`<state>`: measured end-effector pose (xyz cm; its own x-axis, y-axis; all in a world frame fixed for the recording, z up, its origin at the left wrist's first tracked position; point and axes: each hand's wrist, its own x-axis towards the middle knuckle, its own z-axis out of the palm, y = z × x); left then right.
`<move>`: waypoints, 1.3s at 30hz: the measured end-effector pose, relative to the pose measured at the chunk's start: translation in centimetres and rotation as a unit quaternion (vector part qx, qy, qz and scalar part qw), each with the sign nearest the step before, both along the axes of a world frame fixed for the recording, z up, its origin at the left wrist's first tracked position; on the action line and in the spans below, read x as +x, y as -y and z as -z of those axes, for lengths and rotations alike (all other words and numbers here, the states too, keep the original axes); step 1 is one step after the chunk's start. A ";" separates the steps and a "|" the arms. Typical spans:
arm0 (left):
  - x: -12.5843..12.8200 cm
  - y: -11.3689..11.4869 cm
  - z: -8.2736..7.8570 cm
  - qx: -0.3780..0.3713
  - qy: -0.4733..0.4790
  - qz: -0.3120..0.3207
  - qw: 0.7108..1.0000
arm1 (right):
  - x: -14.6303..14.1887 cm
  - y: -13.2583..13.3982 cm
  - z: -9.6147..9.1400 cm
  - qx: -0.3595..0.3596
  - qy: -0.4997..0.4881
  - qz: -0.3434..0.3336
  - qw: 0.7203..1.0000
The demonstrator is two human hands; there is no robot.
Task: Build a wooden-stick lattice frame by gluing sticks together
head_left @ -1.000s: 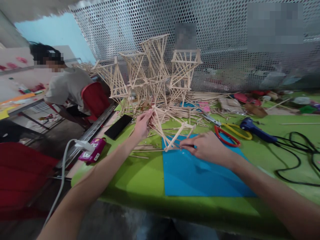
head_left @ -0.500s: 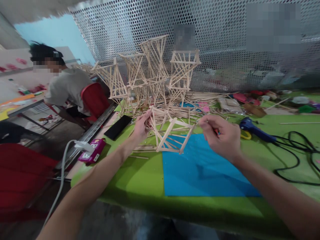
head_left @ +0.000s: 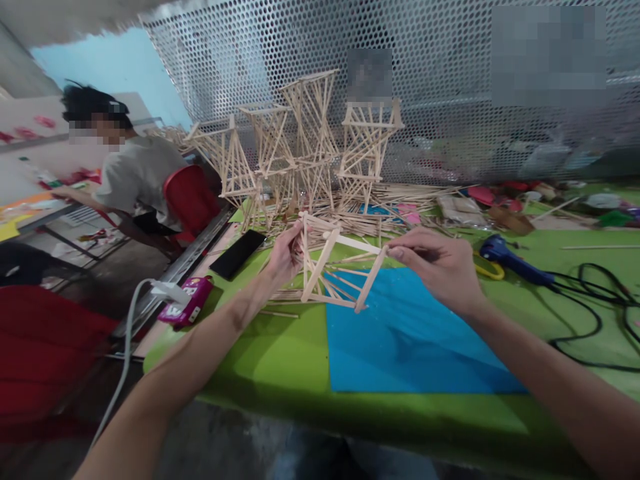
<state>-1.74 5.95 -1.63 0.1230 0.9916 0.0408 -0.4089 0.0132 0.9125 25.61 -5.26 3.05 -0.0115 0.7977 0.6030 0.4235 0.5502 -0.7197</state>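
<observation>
Beyond both hands, perforated silver metal screen (head_left: 300,33); beneath them, bench with bright green covering (head_left: 250,353). Held above it, just right of the left hand (head_left: 286,257) and left of the right hand (head_left: 440,263), small open frame of pale flat wooden sticks (head_left: 320,265). Grasped at its far left end by the left hand, fingers closed around the sticks; pinched at its right corner between right thumb and forefinger. Partly beneath the frame and below the right hand, flat blue rectangular sheet (head_left: 400,360). Right of the right hand, blue glue gun with black cord (head_left: 515,260); close against that hand, partly hidden, yellow loop handle (head_left: 493,269). Left of the left hand, flat black rectangular object (head_left: 237,254). Past the left hand, hourglass-shaped towers of pale wooden sticks (head_left: 316,160).
</observation>
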 end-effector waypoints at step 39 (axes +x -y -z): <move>0.1 0.8 -1.0 -0.022 0.040 0.021 0.999 | 0.5 -0.5 1.0 0.122 -0.102 0.116 0.980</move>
<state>-1.67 5.15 -0.58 0.1635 0.9865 0.0078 -0.4792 0.0725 0.8747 26.11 -4.79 2.06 0.2945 0.5968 0.7464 0.4185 0.6216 -0.6622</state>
